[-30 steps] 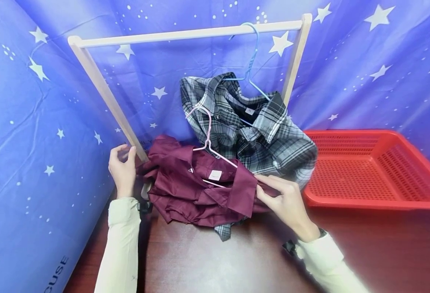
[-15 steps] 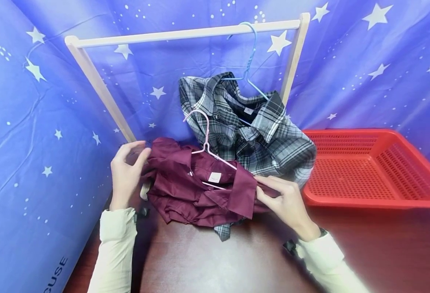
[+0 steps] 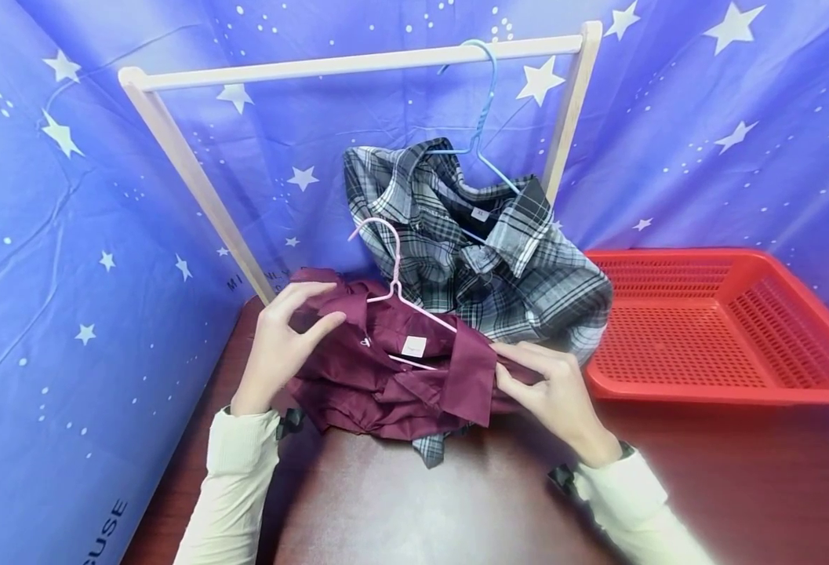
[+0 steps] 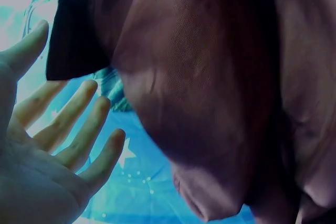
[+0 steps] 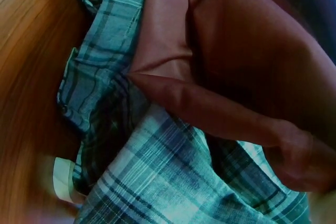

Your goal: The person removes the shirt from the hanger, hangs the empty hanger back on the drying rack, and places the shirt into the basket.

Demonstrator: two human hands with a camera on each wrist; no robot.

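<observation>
A maroon collared shirt (image 3: 358,392) sits on a pink hanger (image 3: 396,263), whose hook points up, free of the rack. My right hand (image 3: 555,392) pinches the shirt at its right shoulder, beside the collar; whether the hanger's arm is in that pinch is hidden. At the shirt's left shoulder is my left hand (image 3: 276,345), thumb and fingers apart and curved around the collar side without gripping. The left wrist view shows its fingers (image 4: 81,148) spread beside the hanging maroon cloth (image 4: 199,77). In the right wrist view, maroon cloth (image 5: 178,98) drapes over plaid fabric (image 5: 152,171).
A grey plaid shirt (image 3: 442,259) hangs on a blue hanger (image 3: 486,102) from the wooden rack's bar (image 3: 358,64), just behind the maroon shirt. To the right stands a red plastic basket (image 3: 732,394) on the dark wooden table (image 3: 414,510). Starry blue cloth (image 3: 103,259) surrounds everything.
My left hand has moved right, from beside the rack's left post to the maroon shirt's left shoulder. The pink hook has sunk slightly down and left. The right hand keeps its pinch.
</observation>
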